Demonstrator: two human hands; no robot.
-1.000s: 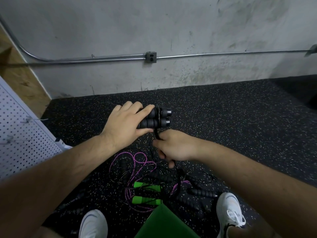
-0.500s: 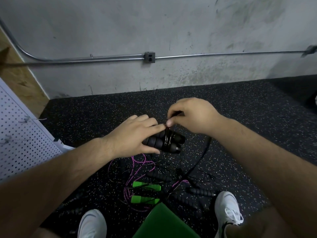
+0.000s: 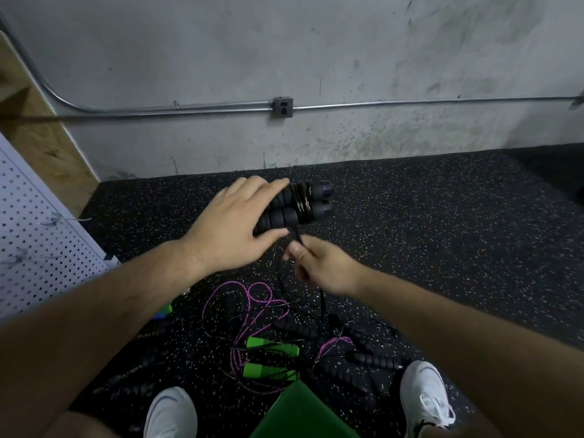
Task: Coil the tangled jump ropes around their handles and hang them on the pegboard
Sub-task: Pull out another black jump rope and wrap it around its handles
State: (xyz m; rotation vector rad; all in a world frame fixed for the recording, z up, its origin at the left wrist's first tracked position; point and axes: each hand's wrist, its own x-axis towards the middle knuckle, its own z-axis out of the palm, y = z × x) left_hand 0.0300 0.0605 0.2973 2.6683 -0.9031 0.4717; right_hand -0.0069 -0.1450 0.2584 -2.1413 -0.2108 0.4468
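Speckled floor (image 3: 442, 232); black handles (image 3: 311, 200) partly behind the left hand (image 3: 234, 226).

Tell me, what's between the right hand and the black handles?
In the head view, black rope runs from the black handles to the right hand's pinch.

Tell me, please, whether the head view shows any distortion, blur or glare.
Head view: wide-angle bowing of the wall conduit, and both forearms swell toward the lower edge; head view: dim, even light, no glare, a faint sheen on the cord wound round the black handles; the right hand looks slightly soft.
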